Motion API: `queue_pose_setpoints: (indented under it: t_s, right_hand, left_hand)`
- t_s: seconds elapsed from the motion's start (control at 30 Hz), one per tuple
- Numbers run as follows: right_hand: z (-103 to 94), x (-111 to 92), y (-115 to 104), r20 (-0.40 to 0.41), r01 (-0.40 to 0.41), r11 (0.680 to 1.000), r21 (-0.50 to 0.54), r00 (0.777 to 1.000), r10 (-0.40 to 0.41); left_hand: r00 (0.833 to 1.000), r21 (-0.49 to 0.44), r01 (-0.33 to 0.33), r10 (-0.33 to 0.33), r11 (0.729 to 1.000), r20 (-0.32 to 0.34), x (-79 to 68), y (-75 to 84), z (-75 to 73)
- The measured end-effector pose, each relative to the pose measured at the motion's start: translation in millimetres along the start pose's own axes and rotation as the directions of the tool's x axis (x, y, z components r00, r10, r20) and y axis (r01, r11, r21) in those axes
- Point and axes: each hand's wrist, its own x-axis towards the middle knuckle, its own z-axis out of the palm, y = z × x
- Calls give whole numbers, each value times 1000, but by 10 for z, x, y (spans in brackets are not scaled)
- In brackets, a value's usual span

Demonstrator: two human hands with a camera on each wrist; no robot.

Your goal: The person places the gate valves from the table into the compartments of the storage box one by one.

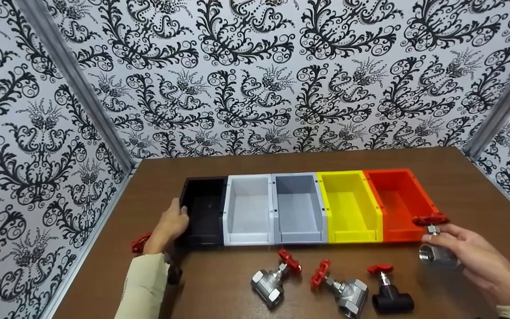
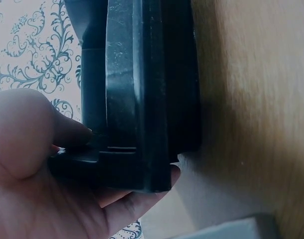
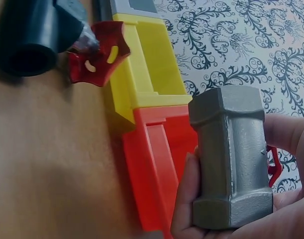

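At the left end of the row of bins, my left hand (image 1: 171, 225) grips the side wall of the black bin (image 1: 202, 238). In the left wrist view the thumb lies inside the black bin's wall (image 2: 124, 74) and fingers come up under its outer edge. My right hand (image 1: 485, 254) holds a metal gate valve (image 1: 436, 256) in front of the orange-red bin (image 1: 401, 236). The valve's red handwheel (image 1: 430, 219) points up. Seen from the right wrist, its hexagonal-ended metal body (image 3: 231, 159) sits between thumb and fingers.
White (image 1: 249, 239), grey (image 1: 301, 238) and yellow (image 1: 355, 237) bins stand between the outer ones. On the brown table in front lie two metal valves (image 1: 269, 283) (image 1: 351, 294) and a black valve (image 1: 392, 300). Another red handwheel (image 1: 141, 243) shows behind the left forearm. Patterned walls (image 1: 255, 88) surround the table.
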Motion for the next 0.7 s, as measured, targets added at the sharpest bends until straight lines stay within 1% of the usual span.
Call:
queue_pose_setpoints:
  t_s: [0.13, 0.33, 0.6, 0.7]
  right_hand:
    - [-8, 41, -86, 7, 15, 1000, -8, 1000, -15]
    - [8, 145, -235, -4, 15, 998, -64, 1000, -16]
    - [-9, 332, -381, -48, -8, 995, -104, 999, 3]
    - [-19, 387, -402, -58, -8, 996, -92, 998, 3]
  left_hand:
    - [1000, 9, 2, -2, 1000, -1, 14, -10, 2]
    - [1000, 2, 3, -3, 1000, -1, 20, -34, 7]
    - [1000, -4, -14, 14, 1000, -2, 49, -56, 23]
    - [1000, -22, -24, 23, 999, -8, 36, -46, 20]
